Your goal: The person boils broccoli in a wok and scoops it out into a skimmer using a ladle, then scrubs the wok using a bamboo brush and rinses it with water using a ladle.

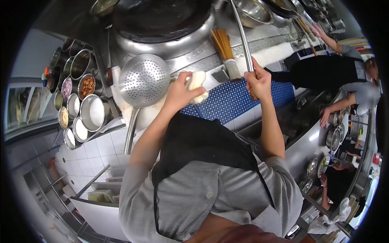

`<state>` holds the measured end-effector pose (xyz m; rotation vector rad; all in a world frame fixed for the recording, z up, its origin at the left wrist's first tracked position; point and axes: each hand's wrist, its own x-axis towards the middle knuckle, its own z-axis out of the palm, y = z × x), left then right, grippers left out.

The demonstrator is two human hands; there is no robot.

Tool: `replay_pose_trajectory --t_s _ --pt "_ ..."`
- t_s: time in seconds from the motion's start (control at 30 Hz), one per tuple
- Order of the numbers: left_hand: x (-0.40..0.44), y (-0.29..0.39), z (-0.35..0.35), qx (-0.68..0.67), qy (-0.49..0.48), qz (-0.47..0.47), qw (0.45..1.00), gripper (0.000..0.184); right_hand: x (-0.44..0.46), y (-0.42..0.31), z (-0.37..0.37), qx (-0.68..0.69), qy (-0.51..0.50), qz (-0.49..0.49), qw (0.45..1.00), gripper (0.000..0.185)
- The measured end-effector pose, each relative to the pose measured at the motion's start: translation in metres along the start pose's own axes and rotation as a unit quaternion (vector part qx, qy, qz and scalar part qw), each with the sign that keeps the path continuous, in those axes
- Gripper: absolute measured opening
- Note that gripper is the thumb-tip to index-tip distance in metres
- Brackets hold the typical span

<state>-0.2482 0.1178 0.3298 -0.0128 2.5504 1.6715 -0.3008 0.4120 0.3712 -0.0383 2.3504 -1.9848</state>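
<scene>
My left hand (180, 93) is closed around a folded white cloth (198, 84) in front of the stove. In my right hand (259, 82) I grip a long-handled metal utensil (242, 34) near its wooden end. Its far end runs out of the top of the view, so I cannot tell whether it is a ladle or a turner. A perforated strainer (145, 80) lies left of my left hand, its handle pointing towards me. Between my hands, beyond them, stands a bamboo wok brush (226, 50). A dark wok (162, 18) sits on the burner ahead.
Several metal pots of ingredients, including white powder (92, 112) and brown nuts (87, 86), stand at the left. A blue patterned cloth (231, 101) hangs along the counter edge. A metal bowl (254, 12) lies at upper right. Other people (324, 67) work at right.
</scene>
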Motion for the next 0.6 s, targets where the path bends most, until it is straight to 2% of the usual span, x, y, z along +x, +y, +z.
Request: replay_pose_trajectory --t_s 0.07,0.13,0.17,0.27,0.3,0.33,0.37,0.4,0.47,0.5,0.57,0.6 --pt "0.014 0.021 0.021 0.178 -0.018 0.029 0.983 0.066 -0.017 0.02 -0.033 -0.017 0.021 -0.017 1.0 0.062" --pt "0.029 0.019 0.049 0.36 -0.058 0.021 0.931 0.064 -0.03 0.033 -0.057 -0.054 0.035 0.027 0.998 0.059" --pt "0.033 0.006 0.065 0.427 -0.049 0.042 0.902 0.063 -0.032 0.043 -0.069 -0.117 0.033 0.014 0.992 0.059" --pt "0.029 0.0 0.091 0.468 0.042 0.068 0.88 0.061 -0.028 0.092 -0.091 -0.317 0.059 -0.049 0.945 0.063" --pt "0.015 0.008 0.101 0.476 0.119 0.146 0.859 0.059 -0.022 0.115 -0.092 -0.381 0.051 -0.057 0.921 0.06" --pt "0.012 0.021 0.103 0.467 0.21 0.228 0.828 0.056 -0.019 0.124 -0.094 -0.381 0.041 -0.029 0.923 0.058" --pt "0.007 0.027 0.11 0.4 0.226 0.261 0.849 0.054 -0.012 0.143 -0.095 -0.404 0.038 -0.049 0.913 0.058" --pt "0.002 0.029 0.121 0.364 0.166 0.296 0.867 0.053 -0.008 0.158 -0.094 -0.391 0.054 -0.087 0.915 0.053" --pt "-0.012 0.013 0.146 0.283 0.037 0.352 0.891 0.053 -0.006 0.146 -0.091 -0.343 0.043 -0.067 0.936 0.052" --pt "-0.016 0.0 0.164 0.253 -0.049 0.309 0.915 0.054 -0.007 0.149 -0.086 -0.332 0.03 -0.075 0.94 0.053" --pt "-0.004 -0.038 0.192 0.273 -0.079 0.238 0.929 0.059 -0.006 0.157 -0.095 -0.323 0.024 -0.091 0.942 0.055" --pt "0.015 -0.057 0.22 0.267 -0.108 0.22 0.932 0.061 -0.015 0.162 -0.133 -0.344 0.06 -0.069 0.935 0.055"
